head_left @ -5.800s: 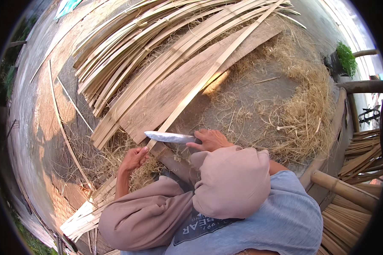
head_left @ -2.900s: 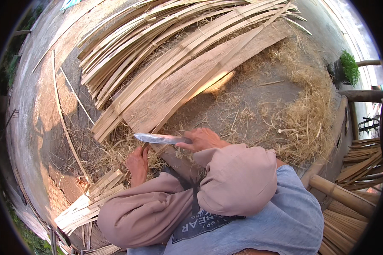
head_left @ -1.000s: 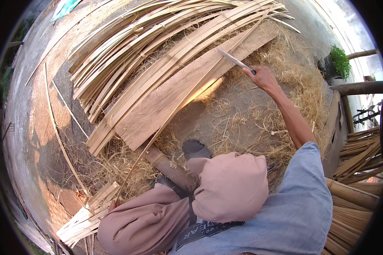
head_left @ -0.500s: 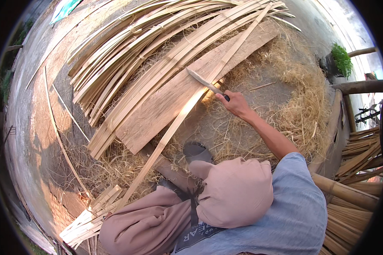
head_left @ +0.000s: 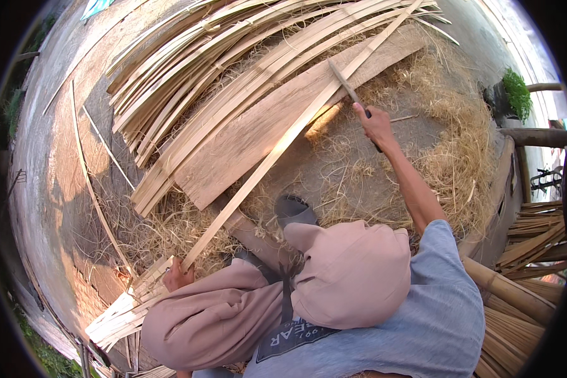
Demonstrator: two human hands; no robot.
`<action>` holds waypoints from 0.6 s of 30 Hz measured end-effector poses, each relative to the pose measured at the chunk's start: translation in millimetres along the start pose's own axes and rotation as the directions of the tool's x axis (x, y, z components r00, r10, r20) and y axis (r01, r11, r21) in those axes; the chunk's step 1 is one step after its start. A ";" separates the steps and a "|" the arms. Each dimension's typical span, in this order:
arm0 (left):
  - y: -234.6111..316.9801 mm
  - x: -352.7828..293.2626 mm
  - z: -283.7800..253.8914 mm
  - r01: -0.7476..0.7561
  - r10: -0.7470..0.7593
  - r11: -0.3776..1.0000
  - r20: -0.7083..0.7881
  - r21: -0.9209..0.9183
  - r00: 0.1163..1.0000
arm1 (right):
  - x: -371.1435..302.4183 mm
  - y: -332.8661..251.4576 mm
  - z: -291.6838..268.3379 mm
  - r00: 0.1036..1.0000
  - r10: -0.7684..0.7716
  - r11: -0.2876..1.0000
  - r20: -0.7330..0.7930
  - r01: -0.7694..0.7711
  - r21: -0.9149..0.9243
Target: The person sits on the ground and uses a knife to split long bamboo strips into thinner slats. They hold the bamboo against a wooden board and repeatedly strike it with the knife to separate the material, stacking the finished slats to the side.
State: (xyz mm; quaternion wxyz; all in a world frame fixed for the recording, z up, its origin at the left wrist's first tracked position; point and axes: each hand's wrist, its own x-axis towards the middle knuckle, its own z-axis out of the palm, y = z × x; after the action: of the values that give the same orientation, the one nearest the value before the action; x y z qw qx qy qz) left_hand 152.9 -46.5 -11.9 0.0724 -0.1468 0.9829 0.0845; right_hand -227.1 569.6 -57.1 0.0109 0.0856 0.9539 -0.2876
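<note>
My right hand (head_left: 377, 128) is closed round the dark handle of a knife (head_left: 344, 82). Its blade points up and left, over or against a long pale bamboo strip (head_left: 277, 151); whether they touch is hard to tell. The strip runs slantwise across a wooden board (head_left: 239, 151), from the far right down to my left knee. There, my left hand (head_left: 178, 276) grips the strip's near end, its fingers partly hidden by the strip and my trouser leg.
Many bamboo strips (head_left: 189, 82) lie stacked beyond the board. Curly shavings (head_left: 447, 145) cover the floor at right and below the board. Another strip bundle (head_left: 123, 315) sits at lower left, and a bamboo pole (head_left: 510, 290) with more strips at lower right.
My right hand has carried the knife away from me and to the right along the strip. My left hand, hidden before, now shows at the near end.
</note>
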 end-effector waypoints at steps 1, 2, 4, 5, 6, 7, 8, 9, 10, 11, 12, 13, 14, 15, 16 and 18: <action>26.6 14.0 -1.2 -0.075 0.071 0.992 -0.044 -0.101 0.996 | -35.8 -32.0 25.1 0.996 -0.016 0.992 0.088 0.005 0.124; 54.0 30.2 -3.5 -0.164 0.149 0.967 -0.089 -0.196 0.985 | -71.6 -58.1 43.6 0.978 -0.018 0.982 0.209 -0.022 0.187; 75.4 48.8 -14.4 -0.235 0.228 0.950 -0.060 -0.206 0.972 | -142.4 -100.8 61.7 0.929 -0.260 0.958 0.264 0.214 0.192; 75.5 53.8 -19.1 -0.223 0.228 0.966 0.018 -0.128 0.974 | -162.4 -108.9 66.9 0.873 -0.387 0.921 0.296 0.354 0.160; 73.6 61.2 -21.9 -0.223 0.225 0.974 0.107 -0.036 0.968 | -162.2 -104.1 67.2 0.885 -0.362 0.932 0.294 0.333 0.144; 54.1 48.8 -19.6 -0.194 0.202 0.977 0.107 -0.086 0.973 | -156.9 -108.5 69.0 0.872 -0.383 0.923 0.305 0.357 0.140; 35.1 46.9 -14.6 -0.203 0.221 0.969 0.121 -0.144 0.968 | -151.8 -102.9 60.6 0.879 -0.369 0.929 0.303 0.349 0.118; 22.6 43.3 -11.7 -0.202 0.230 0.959 0.129 -0.200 0.965 | -124.8 -85.8 52.6 0.905 -0.344 0.939 0.251 0.331 0.091; 19.9 44.5 -13.5 -0.185 0.220 0.956 0.140 -0.227 0.965 | -85.6 -63.6 40.1 0.929 -0.313 0.950 0.197 0.308 0.059; 21.1 48.4 -14.6 -0.169 0.212 0.951 0.148 -0.257 0.966 | -51.6 -46.6 26.0 0.969 -0.218 0.976 0.113 0.216 0.030; 23.3 49.0 -14.2 -0.147 0.197 0.946 0.151 -0.290 0.969 | -19.4 -34.0 10.1 0.998 -0.031 0.999 0.053 0.033 -0.035; 27.6 56.6 -11.7 -0.167 0.215 0.931 0.119 -0.325 0.969 | 16.4 3.4 -3.7 0.977 0.088 0.996 -0.192 -0.090 -0.004; 26.4 55.7 -9.6 -0.167 0.212 0.921 0.091 -0.353 0.973 | 42.0 21.4 -21.4 0.942 0.239 0.969 -0.235 -0.215 0.124; 24.0 52.5 -10.1 -0.153 0.191 0.915 0.065 -0.373 0.979 | 53.6 14.3 -28.6 0.892 0.382 0.912 -0.243 -0.320 0.258; 23.3 51.6 -9.2 -0.141 0.181 0.916 0.073 -0.376 0.981 | 51.0 7.8 -23.0 0.938 0.260 0.958 -0.231 -0.220 0.182; 25.8 46.1 -5.5 -0.111 0.158 0.918 0.096 -0.381 0.983 | 23.4 -17.8 3.5 0.985 0.009 0.999 -0.173 -0.003 0.034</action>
State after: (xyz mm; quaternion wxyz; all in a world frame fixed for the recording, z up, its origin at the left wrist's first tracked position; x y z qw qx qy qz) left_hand 100.9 -35.9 -10.5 0.0982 -0.0844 0.9500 0.2842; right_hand -253.3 556.8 -51.9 -0.0726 0.1134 0.9459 -0.2952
